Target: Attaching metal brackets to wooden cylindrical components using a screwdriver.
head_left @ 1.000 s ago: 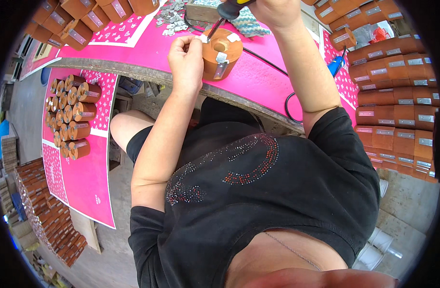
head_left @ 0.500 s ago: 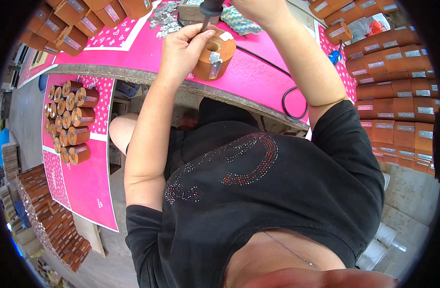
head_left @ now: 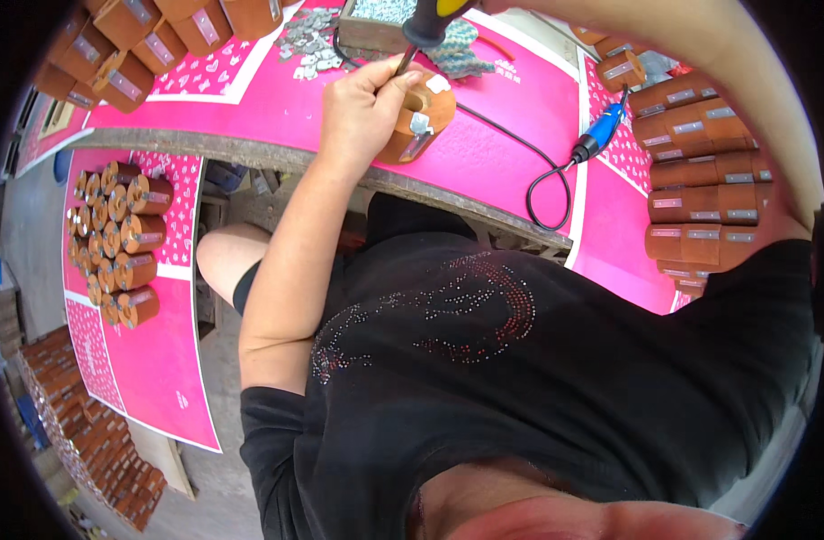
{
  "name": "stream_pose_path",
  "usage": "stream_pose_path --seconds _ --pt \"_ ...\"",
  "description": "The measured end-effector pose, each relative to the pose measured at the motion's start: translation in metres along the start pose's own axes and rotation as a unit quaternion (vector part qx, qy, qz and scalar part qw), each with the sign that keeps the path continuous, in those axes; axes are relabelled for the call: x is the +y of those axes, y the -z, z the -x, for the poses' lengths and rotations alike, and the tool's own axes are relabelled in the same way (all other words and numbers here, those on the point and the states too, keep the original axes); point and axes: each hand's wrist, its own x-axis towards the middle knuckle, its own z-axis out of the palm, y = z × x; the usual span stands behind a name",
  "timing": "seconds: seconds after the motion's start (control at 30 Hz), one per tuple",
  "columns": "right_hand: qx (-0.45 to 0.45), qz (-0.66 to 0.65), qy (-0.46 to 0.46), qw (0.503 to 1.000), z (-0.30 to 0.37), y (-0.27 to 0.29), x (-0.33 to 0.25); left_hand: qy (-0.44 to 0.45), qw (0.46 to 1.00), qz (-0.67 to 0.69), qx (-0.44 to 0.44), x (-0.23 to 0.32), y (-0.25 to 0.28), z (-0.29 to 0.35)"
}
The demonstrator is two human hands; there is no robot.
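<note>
Brown cylinder, right of left hand pinching screwdriver, right hand cropped, grip unclear

Left hand right in there, thumb and finger pinched round the shaft of a tilted screwdriver, over the brown cylinder at the table's near edge! Right forearm sweeps across above, its hand mostly cut off. Loose metal plates lie farther from that edge; a blue tool rests beyond the near right corner.
</note>
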Motion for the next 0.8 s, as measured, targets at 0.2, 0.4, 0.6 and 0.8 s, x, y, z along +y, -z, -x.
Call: stream_pose_path --seconds 0.2,0.4,0.6,0.8 --pt "-0.103 0.024 0.023 0.994 -0.022 0.016 0.004 -0.024 0.998 0.038 -0.047 -0.017 0.008 0.002" --pt "-0.243 0.018 0.060 0.968 -0.052 0.027 0.000 0.078 0.958 0.239 -0.137 -0.022 0.014 0.011" --pt "-0.361 -0.002 0.126 0.924 -0.084 0.013 0.004 -0.030 0.981 0.184 -0.050 -0.034 0.006 0.013" --pt "-0.323 -0.039 0.138 0.935 -0.097 0.013 0.005 -0.072 0.979 0.190 -0.031 -0.033 0.004 0.010"
